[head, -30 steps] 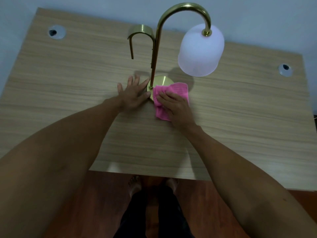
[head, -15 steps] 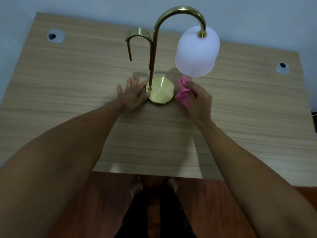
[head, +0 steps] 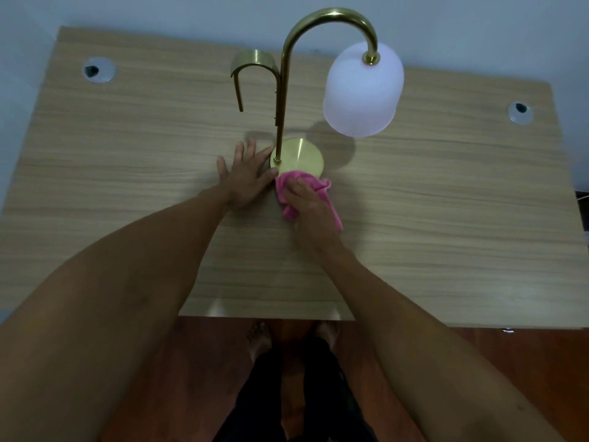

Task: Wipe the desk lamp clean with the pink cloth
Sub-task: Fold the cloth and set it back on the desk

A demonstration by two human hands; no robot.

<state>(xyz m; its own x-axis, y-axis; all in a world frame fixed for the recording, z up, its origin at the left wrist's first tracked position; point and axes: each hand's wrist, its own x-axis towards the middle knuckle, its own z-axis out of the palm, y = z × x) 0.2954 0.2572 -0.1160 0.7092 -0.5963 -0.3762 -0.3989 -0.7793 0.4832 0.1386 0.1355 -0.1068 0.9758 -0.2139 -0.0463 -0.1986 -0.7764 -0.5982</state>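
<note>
Desk [head: 127, 193]: a pale wood-grain top seen from above, with a round cable hole [head: 98, 69] at the far left corner.
Left hand [head: 247, 178]: lies flat on the desk with fingers straight and spread, gripping nothing; its thumb side touches the left rim of the lamp's base, seemingly to steady it.
Lamp [head: 283, 90]: stands upright at mid-desk, brass, with a thin stem that arches over to the right; a shorter brass hook [head: 251, 63] curls off to its left.
Base [head: 299, 154]: a round brass disc flat on the desk, mostly bare; only its near edge is covered.
Cloth [head: 318, 183]: pink and crumpled, lying over the near edge of the base and trailing onto the desk toward the viewer.
Right hand [head: 307, 205]: presses down on the cloth, fingers bent over it and holding it bunched against the base's near rim.
Shade [head: 363, 90]: a frosted white dome hanging from the arch, above and right of the base, well clear of the cloth.
Far right: a second cable hole [head: 519, 112].
Progress: the wipe looks to be on the base, near side. Nothing shows how clean any part is; the stem, hook, arch and shade probably remain.
</note>
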